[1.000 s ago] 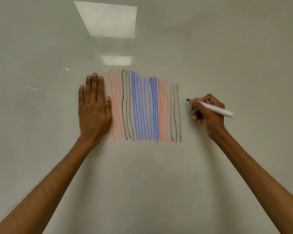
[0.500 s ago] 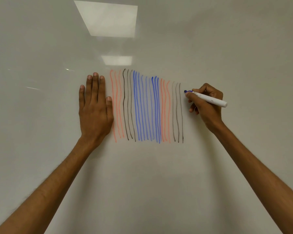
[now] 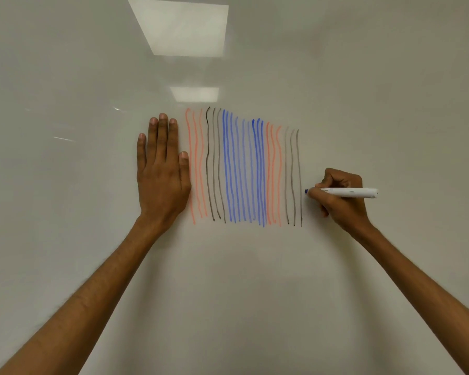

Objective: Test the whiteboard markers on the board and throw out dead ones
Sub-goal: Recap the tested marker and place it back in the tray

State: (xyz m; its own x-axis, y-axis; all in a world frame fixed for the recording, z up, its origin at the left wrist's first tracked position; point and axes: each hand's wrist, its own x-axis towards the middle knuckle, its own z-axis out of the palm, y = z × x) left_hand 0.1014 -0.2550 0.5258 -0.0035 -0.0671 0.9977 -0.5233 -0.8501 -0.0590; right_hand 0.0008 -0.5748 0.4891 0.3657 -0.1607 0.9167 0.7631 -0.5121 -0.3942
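The whiteboard (image 3: 255,280) fills the view, marked with several wavy vertical test lines (image 3: 241,169) in orange, black and blue. My right hand (image 3: 341,201) grips a white marker with a blue tip (image 3: 347,192). The marker lies nearly level, and its tip points left at the board just right of the last black line. No blue stroke shows on the board beside the tip. My left hand (image 3: 163,174) presses flat on the board with straight fingers, just left of the first orange line.
Two ceiling lights are reflected on the board's glossy surface (image 3: 182,28) above the lines. Both forearms reach up from the bottom corners. No bin, tray or other marker is in view.
My right hand first rose a little with the marker, then dropped down the board along the last black line. No new line appeared. The left hand stayed put.
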